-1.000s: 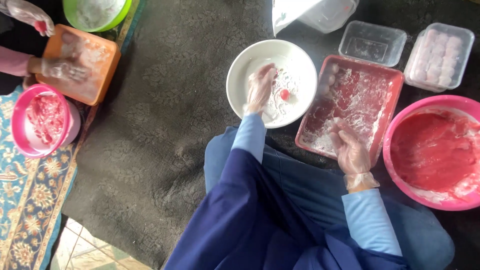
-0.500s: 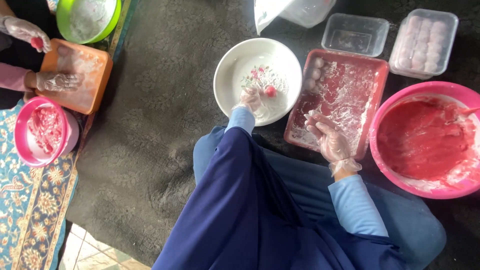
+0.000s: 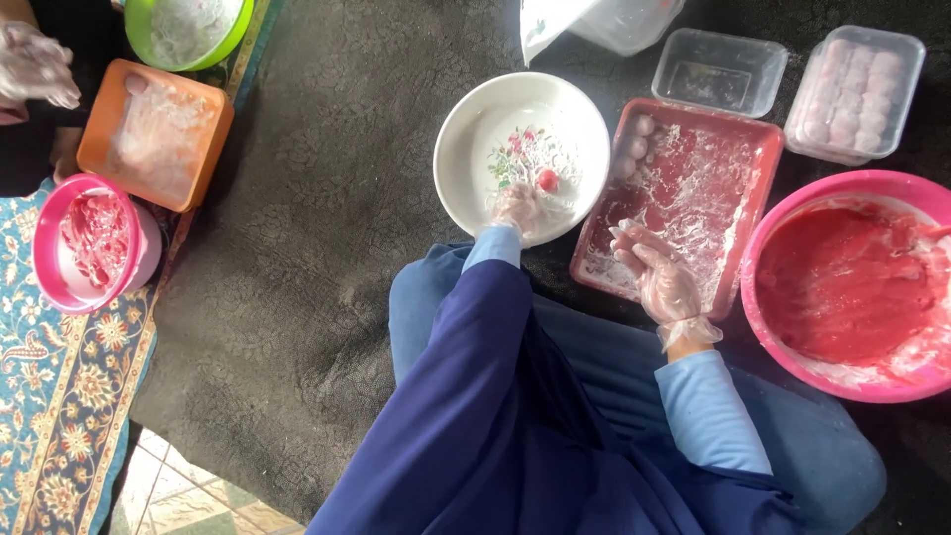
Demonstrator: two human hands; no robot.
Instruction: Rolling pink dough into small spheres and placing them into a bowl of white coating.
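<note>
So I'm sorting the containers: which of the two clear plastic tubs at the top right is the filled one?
The right-hand clear plastic tub, packed with pale pink dough balls. The clear tub beside it, nearer the red tray, looks empty.

Head view, single camera: worn on the person's head, facing steeply down over lap and blue sleeves onto the dark mat (image 3: 327,258) on the floor. Close range, arm's reach. Patterned rug (image 3: 59,416) at left edge.
</note>
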